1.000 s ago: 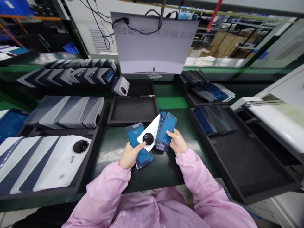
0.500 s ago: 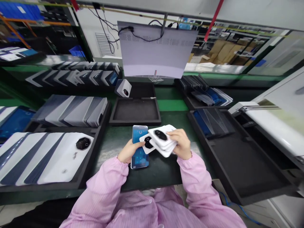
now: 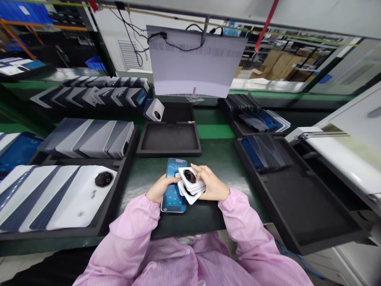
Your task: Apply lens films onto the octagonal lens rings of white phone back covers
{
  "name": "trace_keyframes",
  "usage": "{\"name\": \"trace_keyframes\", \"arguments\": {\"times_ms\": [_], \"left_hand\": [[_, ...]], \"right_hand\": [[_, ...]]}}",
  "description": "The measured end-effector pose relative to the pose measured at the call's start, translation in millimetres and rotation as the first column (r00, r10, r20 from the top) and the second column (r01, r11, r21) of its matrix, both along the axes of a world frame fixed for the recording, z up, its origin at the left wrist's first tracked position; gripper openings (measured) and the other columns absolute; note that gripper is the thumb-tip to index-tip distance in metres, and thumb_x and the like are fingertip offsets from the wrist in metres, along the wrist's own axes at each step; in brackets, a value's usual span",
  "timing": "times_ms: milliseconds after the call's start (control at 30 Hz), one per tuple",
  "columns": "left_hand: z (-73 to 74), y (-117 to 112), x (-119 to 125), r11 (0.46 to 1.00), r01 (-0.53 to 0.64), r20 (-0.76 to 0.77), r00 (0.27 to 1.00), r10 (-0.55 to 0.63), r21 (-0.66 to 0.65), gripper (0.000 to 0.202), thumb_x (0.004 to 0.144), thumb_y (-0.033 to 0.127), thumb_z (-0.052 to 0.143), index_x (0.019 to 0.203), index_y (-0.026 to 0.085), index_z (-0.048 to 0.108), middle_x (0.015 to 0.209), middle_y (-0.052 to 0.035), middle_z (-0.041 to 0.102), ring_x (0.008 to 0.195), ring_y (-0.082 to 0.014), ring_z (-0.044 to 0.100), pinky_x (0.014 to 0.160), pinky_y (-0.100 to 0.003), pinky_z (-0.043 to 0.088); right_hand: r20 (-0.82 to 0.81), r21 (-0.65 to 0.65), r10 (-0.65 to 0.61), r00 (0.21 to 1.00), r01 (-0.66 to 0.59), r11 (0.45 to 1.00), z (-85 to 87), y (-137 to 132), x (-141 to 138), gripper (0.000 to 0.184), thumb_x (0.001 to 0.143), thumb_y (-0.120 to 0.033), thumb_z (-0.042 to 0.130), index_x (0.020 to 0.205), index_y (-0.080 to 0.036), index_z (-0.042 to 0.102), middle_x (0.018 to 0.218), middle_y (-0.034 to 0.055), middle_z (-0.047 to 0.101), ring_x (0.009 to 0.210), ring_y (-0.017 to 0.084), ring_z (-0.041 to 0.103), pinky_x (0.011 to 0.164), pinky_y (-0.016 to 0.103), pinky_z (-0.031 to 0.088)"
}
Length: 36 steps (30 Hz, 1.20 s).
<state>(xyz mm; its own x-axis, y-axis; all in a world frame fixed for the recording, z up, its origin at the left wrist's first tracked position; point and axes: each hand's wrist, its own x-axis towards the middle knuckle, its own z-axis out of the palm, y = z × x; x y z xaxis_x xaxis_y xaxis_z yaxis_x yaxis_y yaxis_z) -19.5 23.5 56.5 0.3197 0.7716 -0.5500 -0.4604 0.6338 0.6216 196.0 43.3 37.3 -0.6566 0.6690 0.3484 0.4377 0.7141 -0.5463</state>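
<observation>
My left hand [image 3: 159,188] is closed on the left edge of a blue, phone-shaped panel [image 3: 173,203], its thumb lying across the front. The panel is tilted slightly, and whether several are stacked there I cannot tell. My right hand [image 3: 212,184] grips a small fanned stack of white cards with rounded corners [image 3: 195,190], each printed with a dark round camera patch. The cards overlap the panel's right side, and my left thumb tip reaches their left edge. My right fingers hide part of the stack.
At left, a black tray [image 3: 114,198] holds rows of white and grey phone-back panels [image 3: 80,198]. A shallow black tray [image 3: 169,151] lies ahead, below a monitor's back [image 3: 195,63]. At right, another black tray [image 3: 309,206] holds dark and blue panels [image 3: 264,153] at its far end.
My right hand has moved left and slightly down with the white cards, bringing them over the blue panel. The white card under my left thumb now merges with that stack.
</observation>
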Motion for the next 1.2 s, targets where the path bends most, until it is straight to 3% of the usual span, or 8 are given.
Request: {"name": "trace_keyframes", "arguments": {"times_ms": [200,333,433,600,733,867,1033,1200], "left_hand": [[0.2,-3,-2,1.0,0.028,0.036,0.999,-0.028,-0.007,0.024,0.068,0.016,0.071,0.091,0.012,0.068,0.074,-0.0074,0.073,0.06,-0.019,0.068,0.062,-0.029,0.054],[1.1,3,-5,0.991,0.005,0.099,0.995,0.008,-0.135,0.032,0.083,0.034,0.051,0.092,0.009,0.068,0.075,-0.0123,0.073,0.064,-0.0249,0.07,0.066,-0.037,0.055],[0.2,7,-9,0.989,-0.014,0.127,0.991,0.033,-0.147,0.035,0.086,0.029,0.042,0.097,0.007,0.067,0.075,-0.0133,0.074,0.071,-0.0261,0.071,0.074,-0.039,0.055],[-5.8,10,-12,0.986,0.117,0.156,0.983,-0.098,-0.119,0.03,0.084,0.026,0.05,0.099,0.006,0.066,0.082,-0.0169,0.074,0.076,-0.028,0.071,0.073,-0.04,0.055],[-10.9,8,-10,0.992,0.111,0.098,0.99,-0.106,-0.054,0.018,0.078,0.014,0.061,0.092,0.007,0.068,0.077,-0.0132,0.073,0.066,-0.0222,0.07,0.07,-0.034,0.055],[-6.7,3,-12,0.991,0.134,0.118,0.984,-0.133,-0.004,0.016,0.076,0.008,0.062,0.091,0.007,0.069,0.082,-0.0118,0.074,0.071,-0.0189,0.069,0.072,-0.029,0.053],[-2.0,0,-18,0.984,0.179,0.105,0.978,-0.179,0.011,0.01,0.078,0.007,0.061,0.081,0.007,0.07,0.072,-0.0079,0.072,0.064,-0.0154,0.065,0.066,-0.025,0.049],[-8.6,2,-17,0.981,0.194,0.185,0.964,-0.192,0.011,0.013,0.084,0.018,0.058,0.08,0.009,0.067,0.07,-0.0057,0.07,0.063,-0.0142,0.063,0.068,-0.025,0.049]], "right_hand": [[-0.034,0.139,0.051,0.998,-0.046,0.989,-5.1,1,-5,0.065,0.065,-0.033,0.073,0.117,-0.019,0.038,0.114,0.0151,0.056,0.11,0.03,0.052,0.094,0.052,0.041],[0.023,0.06,0.021,1.0,-0.022,0.998,-7.9,2,-4,0.078,0.07,-0.031,0.067,0.135,-0.016,0.028,0.126,0.0192,0.05,0.112,0.031,0.052,0.093,0.048,0.043],[0.109,0.026,-0.056,0.992,0.054,0.998,-8.3,5,2,0.085,0.069,-0.031,0.067,0.141,-0.016,0.024,0.124,0.0187,0.052,0.109,0.034,0.052,0.092,0.052,0.041],[-0.091,0.063,-0.132,0.987,0.138,0.988,9.8,5,14,0.081,0.067,-0.029,0.068,0.137,-0.021,0.029,0.12,0.0146,0.047,0.107,0.032,0.049,0.091,0.048,0.043],[0.001,0.172,0.067,0.998,-0.066,0.983,40.0,-11,-4,0.07,0.076,-0.028,0.062,0.137,-0.019,0.029,0.116,0.0154,0.047,0.105,0.03,0.049,0.091,0.047,0.043],[0.227,0.179,0.315,0.922,-0.357,0.917,54.5,-28,-36,0.052,0.085,-0.028,0.054,0.132,-0.014,0.037,0.107,0.015,0.055,0.1,0.027,0.051,0.091,0.048,0.042],[0.339,0.212,0.335,0.879,-0.418,0.884,47.7,-27,-53,0.039,0.088,-0.022,0.048,0.126,-0.012,0.045,0.103,0.0148,0.058,0.102,0.027,0.051,0.096,0.05,0.038],[0.188,0.183,0.363,0.913,-0.396,0.9,46.9,-14,-45,0.055,0.082,-0.033,0.057,0.13,-0.013,0.039,0.108,0.017,0.056,0.103,0.028,0.052,0.091,0.048,0.043]]}}
